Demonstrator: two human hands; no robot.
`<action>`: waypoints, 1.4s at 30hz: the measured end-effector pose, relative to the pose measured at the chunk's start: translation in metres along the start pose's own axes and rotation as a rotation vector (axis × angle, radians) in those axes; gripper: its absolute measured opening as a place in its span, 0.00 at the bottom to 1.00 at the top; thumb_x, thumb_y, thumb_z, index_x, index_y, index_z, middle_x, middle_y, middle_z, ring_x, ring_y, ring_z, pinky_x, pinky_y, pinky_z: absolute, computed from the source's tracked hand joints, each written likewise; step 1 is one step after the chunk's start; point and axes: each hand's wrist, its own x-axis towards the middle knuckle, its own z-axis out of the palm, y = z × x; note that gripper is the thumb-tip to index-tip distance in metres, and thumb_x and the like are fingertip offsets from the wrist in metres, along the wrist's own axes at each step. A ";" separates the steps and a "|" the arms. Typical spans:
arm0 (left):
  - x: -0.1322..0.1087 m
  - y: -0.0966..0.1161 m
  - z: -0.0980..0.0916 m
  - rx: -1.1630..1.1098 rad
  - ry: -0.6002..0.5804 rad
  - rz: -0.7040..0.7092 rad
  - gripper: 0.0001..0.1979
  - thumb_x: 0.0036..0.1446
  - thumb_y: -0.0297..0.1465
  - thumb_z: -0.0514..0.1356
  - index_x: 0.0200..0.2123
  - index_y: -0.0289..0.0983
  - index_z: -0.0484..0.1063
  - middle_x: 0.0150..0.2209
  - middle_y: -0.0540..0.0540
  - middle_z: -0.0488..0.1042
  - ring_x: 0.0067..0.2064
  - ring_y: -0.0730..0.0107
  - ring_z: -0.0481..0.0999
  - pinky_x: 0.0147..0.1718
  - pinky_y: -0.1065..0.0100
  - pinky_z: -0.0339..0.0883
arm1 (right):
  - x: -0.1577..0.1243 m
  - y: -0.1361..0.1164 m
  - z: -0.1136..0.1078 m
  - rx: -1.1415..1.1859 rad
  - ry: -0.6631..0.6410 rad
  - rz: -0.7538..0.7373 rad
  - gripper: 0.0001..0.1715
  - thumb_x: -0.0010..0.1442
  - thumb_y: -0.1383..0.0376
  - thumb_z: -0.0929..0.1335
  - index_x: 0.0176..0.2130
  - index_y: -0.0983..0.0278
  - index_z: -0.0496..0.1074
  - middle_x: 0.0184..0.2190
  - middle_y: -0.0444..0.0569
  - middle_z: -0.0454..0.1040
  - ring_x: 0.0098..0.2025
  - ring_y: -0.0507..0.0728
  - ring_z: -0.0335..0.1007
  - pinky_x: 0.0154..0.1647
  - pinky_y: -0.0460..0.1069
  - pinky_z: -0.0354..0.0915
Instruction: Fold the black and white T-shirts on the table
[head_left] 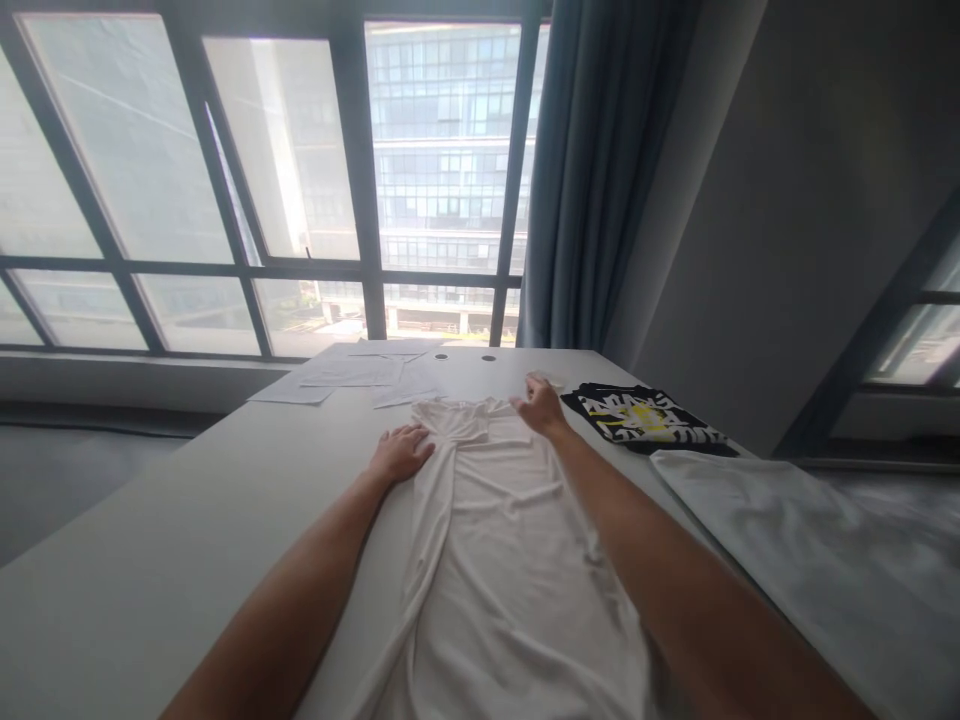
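Observation:
A thin white shirt (510,540) lies lengthwise on the table before me, wrinkled, with its left side folded over in a long strip. My left hand (403,453) rests on the strip's outer edge near the far end, fingers stretched out and palm down. At the far right corner of the shirt is my right hand (538,405), its fingers curled together. A pale bit of cloth shows just behind those fingers, so the hand seems to pinch the shirt there, though the fingertips are partly hidden.
Sheets of white paper (352,370) lie at the table's (187,520) far left. A folded black garment with white and yellow print (645,415) sits to the right, beyond a spread of pale cloth (810,540). Windows and a blue-grey curtain (592,170) stand behind the table.

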 end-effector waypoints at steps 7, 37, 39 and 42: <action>0.000 -0.002 0.000 -0.012 0.005 -0.004 0.24 0.65 0.47 0.49 0.59 0.47 0.69 0.67 0.47 0.64 0.67 0.56 0.61 0.65 0.46 0.51 | -0.046 -0.083 0.061 -0.030 -0.658 -0.298 0.30 0.54 0.63 0.71 0.57 0.60 0.74 0.64 0.51 0.66 0.64 0.61 0.62 0.66 0.54 0.55; -0.003 0.000 -0.001 -0.051 0.010 0.041 0.31 0.63 0.54 0.50 0.63 0.45 0.66 0.68 0.43 0.61 0.67 0.54 0.61 0.66 0.50 0.49 | -0.044 -0.016 0.056 -0.394 -0.786 0.099 0.49 0.62 0.34 0.52 0.73 0.53 0.43 0.74 0.48 0.35 0.74 0.67 0.25 0.67 0.71 0.29; -0.002 -0.001 0.000 -0.053 0.014 0.055 0.33 0.62 0.55 0.49 0.64 0.45 0.65 0.67 0.44 0.62 0.67 0.54 0.62 0.66 0.51 0.50 | -0.034 -0.008 0.061 -0.389 -0.772 0.098 0.50 0.62 0.34 0.52 0.72 0.54 0.44 0.74 0.48 0.36 0.74 0.67 0.26 0.68 0.71 0.29; -0.003 -0.003 0.000 -0.054 0.018 0.078 0.35 0.61 0.56 0.50 0.64 0.45 0.65 0.67 0.45 0.63 0.66 0.54 0.63 0.66 0.53 0.51 | -0.025 -0.004 0.064 -0.384 -0.728 0.083 0.48 0.63 0.36 0.52 0.72 0.56 0.46 0.74 0.49 0.38 0.74 0.67 0.30 0.68 0.69 0.31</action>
